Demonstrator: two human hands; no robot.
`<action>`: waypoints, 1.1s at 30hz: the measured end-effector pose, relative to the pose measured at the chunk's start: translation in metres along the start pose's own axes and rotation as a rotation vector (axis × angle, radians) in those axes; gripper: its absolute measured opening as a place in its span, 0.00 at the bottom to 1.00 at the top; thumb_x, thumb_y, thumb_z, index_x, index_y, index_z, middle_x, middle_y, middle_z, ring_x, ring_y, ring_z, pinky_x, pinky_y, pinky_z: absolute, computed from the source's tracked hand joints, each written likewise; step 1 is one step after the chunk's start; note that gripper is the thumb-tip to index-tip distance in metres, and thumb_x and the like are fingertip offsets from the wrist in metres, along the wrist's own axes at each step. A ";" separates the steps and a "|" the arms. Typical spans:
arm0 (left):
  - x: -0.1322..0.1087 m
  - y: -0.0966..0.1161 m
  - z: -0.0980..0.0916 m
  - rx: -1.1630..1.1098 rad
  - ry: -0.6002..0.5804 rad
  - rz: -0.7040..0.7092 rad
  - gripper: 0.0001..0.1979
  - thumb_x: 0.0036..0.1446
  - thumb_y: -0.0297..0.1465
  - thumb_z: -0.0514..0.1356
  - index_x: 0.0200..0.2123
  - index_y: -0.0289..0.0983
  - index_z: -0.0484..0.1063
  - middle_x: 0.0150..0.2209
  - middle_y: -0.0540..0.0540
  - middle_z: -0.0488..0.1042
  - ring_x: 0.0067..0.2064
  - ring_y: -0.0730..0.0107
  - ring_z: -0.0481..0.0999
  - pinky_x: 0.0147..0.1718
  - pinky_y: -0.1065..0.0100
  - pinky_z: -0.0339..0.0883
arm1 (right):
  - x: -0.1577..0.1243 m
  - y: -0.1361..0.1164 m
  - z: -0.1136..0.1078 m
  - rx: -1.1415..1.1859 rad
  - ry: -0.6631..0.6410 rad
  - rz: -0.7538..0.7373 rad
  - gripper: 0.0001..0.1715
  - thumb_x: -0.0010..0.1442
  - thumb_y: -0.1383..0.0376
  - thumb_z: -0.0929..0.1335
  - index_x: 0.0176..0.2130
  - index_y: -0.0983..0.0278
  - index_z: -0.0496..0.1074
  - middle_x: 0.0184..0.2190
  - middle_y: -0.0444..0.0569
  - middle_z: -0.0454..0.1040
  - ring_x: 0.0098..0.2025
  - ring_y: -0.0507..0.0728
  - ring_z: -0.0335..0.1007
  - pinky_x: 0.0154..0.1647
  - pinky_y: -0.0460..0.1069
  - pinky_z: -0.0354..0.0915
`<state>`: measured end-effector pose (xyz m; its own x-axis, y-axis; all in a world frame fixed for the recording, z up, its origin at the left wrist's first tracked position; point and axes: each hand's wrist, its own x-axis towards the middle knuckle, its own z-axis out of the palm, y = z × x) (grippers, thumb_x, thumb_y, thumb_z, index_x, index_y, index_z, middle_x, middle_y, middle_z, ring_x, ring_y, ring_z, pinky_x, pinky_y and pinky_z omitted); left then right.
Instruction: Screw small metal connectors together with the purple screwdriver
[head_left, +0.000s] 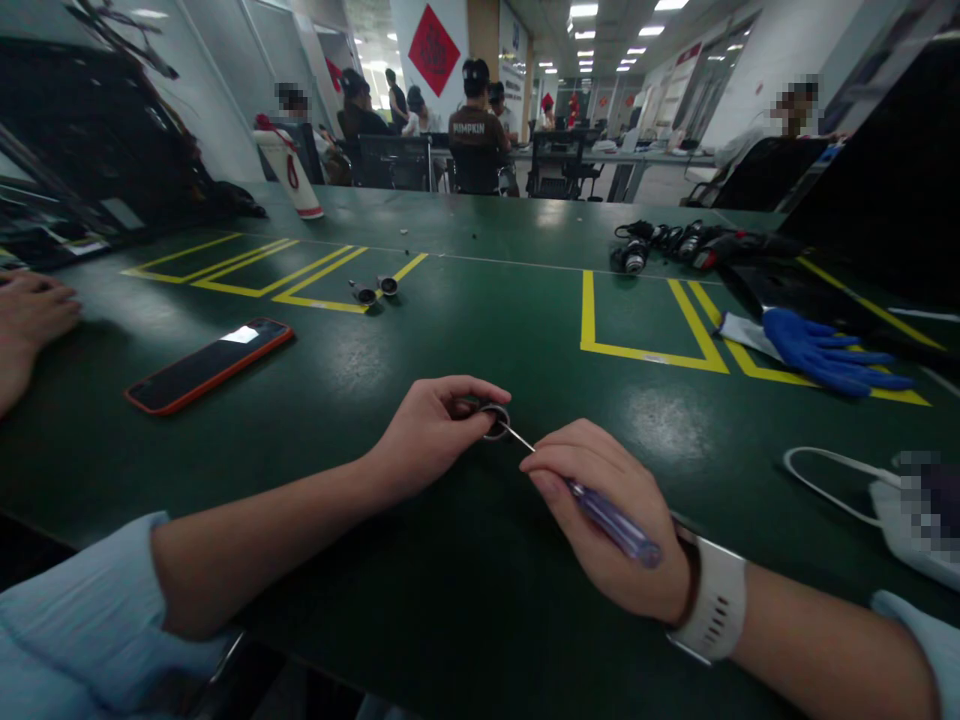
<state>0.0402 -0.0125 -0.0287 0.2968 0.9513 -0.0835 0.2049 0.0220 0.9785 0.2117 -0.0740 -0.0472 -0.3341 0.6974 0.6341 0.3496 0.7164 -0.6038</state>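
"Works where?"
"At a green table (487, 330), with a blue glove (817, 350) lying off to the right."
"Doing what there?"
"Holds left hand (435, 425) and right hand (619, 480) close together, well right of a phone (210, 366)."
"Grips what with the right?"
"Clasps a screwdriver (615, 525) in curled fingers, pointing left."
"And with the left?"
"Pinches a ring (496, 434) between thumb and fingers, just at the screwdriver's end; cannot tell whether touching the table."

The screwdriver (611, 522) pairs a glossy, see-through plastic handle with a bright metal shaft; the small ring (495, 437) looks metallic. The desk (450, 340) is smooth (soft sheen, blurred reflections). The smartphone (210, 368) has a glossy screen; the work glove (821, 350) looks matt.
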 end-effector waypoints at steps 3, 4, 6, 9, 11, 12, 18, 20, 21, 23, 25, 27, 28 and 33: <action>0.001 0.000 -0.001 -0.004 -0.006 -0.004 0.11 0.47 0.25 0.62 0.38 0.32 0.74 0.34 0.45 0.79 0.36 0.66 0.79 0.40 0.64 0.73 | 0.001 0.005 -0.002 0.144 0.118 0.186 0.09 0.62 0.69 0.62 0.32 0.64 0.70 0.27 0.45 0.71 0.30 0.53 0.67 0.32 0.50 0.64; 0.001 -0.001 -0.002 0.006 -0.011 -0.006 0.11 0.48 0.25 0.62 0.38 0.32 0.74 0.34 0.45 0.79 0.36 0.66 0.79 0.41 0.64 0.73 | 0.001 0.008 -0.002 0.179 0.162 0.275 0.10 0.63 0.68 0.62 0.30 0.63 0.70 0.26 0.45 0.70 0.30 0.53 0.67 0.32 0.50 0.63; 0.000 -0.002 -0.003 0.031 -0.020 -0.004 0.11 0.49 0.26 0.62 0.38 0.33 0.75 0.35 0.45 0.79 0.38 0.66 0.79 0.42 0.63 0.72 | 0.003 0.015 -0.002 0.242 0.252 0.451 0.12 0.62 0.64 0.63 0.29 0.63 0.70 0.24 0.44 0.69 0.29 0.53 0.66 0.31 0.50 0.63; -0.001 -0.005 -0.003 0.049 -0.035 0.005 0.11 0.49 0.26 0.62 0.39 0.34 0.75 0.37 0.45 0.79 0.40 0.65 0.78 0.44 0.63 0.72 | 0.004 0.025 0.001 0.344 0.322 0.617 0.13 0.61 0.61 0.65 0.27 0.63 0.70 0.23 0.43 0.69 0.27 0.53 0.66 0.30 0.50 0.62; -0.001 -0.007 -0.003 0.038 -0.038 0.009 0.11 0.49 0.26 0.62 0.39 0.33 0.75 0.38 0.45 0.79 0.41 0.66 0.78 0.45 0.63 0.71 | 0.004 0.029 0.002 0.401 0.312 0.661 0.13 0.60 0.60 0.66 0.27 0.63 0.71 0.23 0.43 0.70 0.28 0.53 0.66 0.30 0.50 0.62; -0.001 -0.008 -0.002 0.032 -0.036 0.010 0.11 0.49 0.26 0.62 0.38 0.33 0.75 0.38 0.45 0.79 0.41 0.66 0.78 0.45 0.63 0.71 | 0.004 0.030 0.003 0.419 0.301 0.674 0.13 0.60 0.60 0.66 0.27 0.63 0.71 0.24 0.43 0.70 0.28 0.53 0.66 0.30 0.49 0.61; 0.000 -0.008 0.003 -0.001 -0.025 0.006 0.10 0.47 0.24 0.63 0.36 0.33 0.76 0.38 0.45 0.79 0.40 0.66 0.78 0.45 0.62 0.71 | 0.004 0.031 0.005 0.465 0.272 0.732 0.13 0.59 0.59 0.67 0.27 0.64 0.72 0.23 0.42 0.70 0.27 0.52 0.65 0.30 0.48 0.60; -0.001 -0.008 0.004 -0.004 -0.021 0.008 0.09 0.47 0.23 0.62 0.35 0.33 0.76 0.39 0.45 0.79 0.41 0.66 0.78 0.46 0.63 0.71 | 0.004 0.030 0.005 0.473 0.255 0.733 0.13 0.59 0.59 0.67 0.28 0.64 0.72 0.23 0.42 0.70 0.27 0.52 0.65 0.31 0.49 0.60; -0.001 -0.008 0.004 -0.002 -0.023 0.011 0.09 0.47 0.23 0.62 0.35 0.33 0.76 0.40 0.45 0.79 0.41 0.66 0.78 0.46 0.63 0.71 | 0.004 0.030 0.005 0.474 0.244 0.732 0.13 0.59 0.59 0.66 0.28 0.64 0.72 0.23 0.42 0.70 0.28 0.52 0.65 0.31 0.49 0.61; -0.001 -0.008 0.004 0.002 -0.034 0.022 0.09 0.47 0.23 0.62 0.35 0.33 0.76 0.41 0.45 0.78 0.42 0.67 0.78 0.46 0.64 0.71 | 0.004 0.030 0.006 0.474 0.218 0.729 0.13 0.59 0.59 0.66 0.28 0.64 0.73 0.23 0.43 0.70 0.28 0.52 0.66 0.32 0.49 0.61; -0.001 -0.010 0.003 0.000 -0.047 0.032 0.10 0.48 0.23 0.62 0.36 0.34 0.76 0.41 0.46 0.78 0.42 0.67 0.78 0.45 0.64 0.72 | 0.004 0.030 0.006 0.477 0.199 0.721 0.13 0.60 0.59 0.66 0.28 0.63 0.73 0.24 0.43 0.71 0.28 0.52 0.66 0.32 0.49 0.61; -0.001 -0.010 0.003 -0.003 -0.048 0.034 0.09 0.48 0.23 0.62 0.36 0.34 0.76 0.40 0.46 0.79 0.42 0.67 0.78 0.45 0.64 0.72 | 0.004 0.030 0.006 0.480 0.189 0.706 0.13 0.60 0.59 0.66 0.29 0.63 0.73 0.24 0.43 0.71 0.28 0.52 0.66 0.32 0.49 0.61; -0.001 -0.010 0.003 -0.003 -0.046 0.032 0.09 0.48 0.23 0.63 0.36 0.34 0.76 0.40 0.46 0.79 0.42 0.67 0.78 0.45 0.64 0.72 | 0.004 0.030 0.006 0.481 0.187 0.701 0.13 0.60 0.59 0.66 0.29 0.63 0.73 0.24 0.42 0.71 0.28 0.52 0.66 0.32 0.49 0.61; -0.002 -0.007 0.004 -0.010 -0.034 0.008 0.09 0.46 0.23 0.62 0.34 0.33 0.76 0.40 0.46 0.79 0.42 0.67 0.77 0.46 0.64 0.71 | 0.004 0.031 0.006 0.476 0.178 0.691 0.13 0.60 0.59 0.66 0.30 0.63 0.73 0.24 0.43 0.71 0.29 0.52 0.67 0.32 0.49 0.62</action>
<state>0.0425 -0.0155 -0.0362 0.3296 0.9406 -0.0816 0.1931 0.0175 0.9810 0.2161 -0.0490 -0.0659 -0.0254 0.9955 0.0912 0.0064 0.0914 -0.9958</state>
